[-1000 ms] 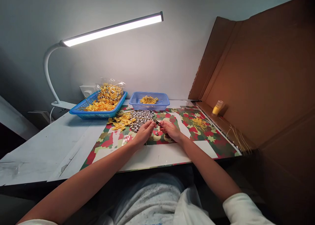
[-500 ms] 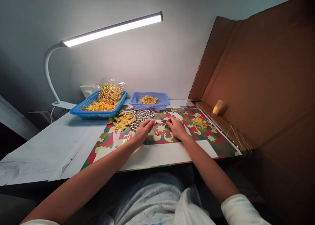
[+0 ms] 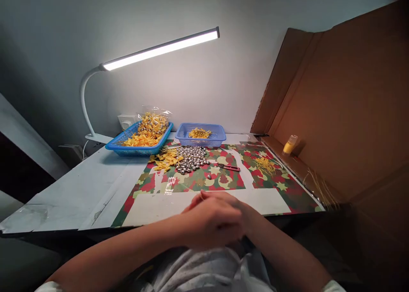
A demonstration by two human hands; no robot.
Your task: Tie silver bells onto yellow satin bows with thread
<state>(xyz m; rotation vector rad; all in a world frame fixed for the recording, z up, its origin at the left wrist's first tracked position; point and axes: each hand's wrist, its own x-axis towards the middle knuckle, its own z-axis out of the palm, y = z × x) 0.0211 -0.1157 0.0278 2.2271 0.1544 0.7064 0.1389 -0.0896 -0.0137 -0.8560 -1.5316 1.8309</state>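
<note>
Seeing at far left a white lamp [image 3: 162, 50], its bar glowing above the tabletop [image 3: 79, 185]. Noticing next a blue basket [image 3: 137, 151], heaped with yellow bow-like pieces [image 3: 140, 141] and having a clear bag [image 3: 155, 123] of yellow and silvery bits at its back. Passing right to loose yellow bows [image 3: 164, 158] lying on a camouflage-patterned sheet [image 3: 225, 181] and touching a pile of silver bells [image 3: 192, 159]. Finding a smaller blue basket [image 3: 200, 142] behind the bells, carrying a small yellow bunch [image 3: 200, 133]. Overlapping both hands at the near edge, having the left hand [image 3: 214, 226] bent inward in front of the right hand [image 3: 223, 196]; not being able to tell either grip wide or narrow, nor anything held, with both partly hidden. Spotting a single bell [image 3: 209, 177] lying beyond the hands, just apart from the pile, and pink-handled snips [image 3: 231, 168] lying to its right, tips pointing left. Observing farther right a tangle of thin yellow cords [image 3: 264, 166] on the sheet, then a yellow-filled container [image 3: 290, 145], loose strands [image 3: 319, 185] near the edge, and tall cardboard [image 3: 345, 91] rising alongside.
</note>
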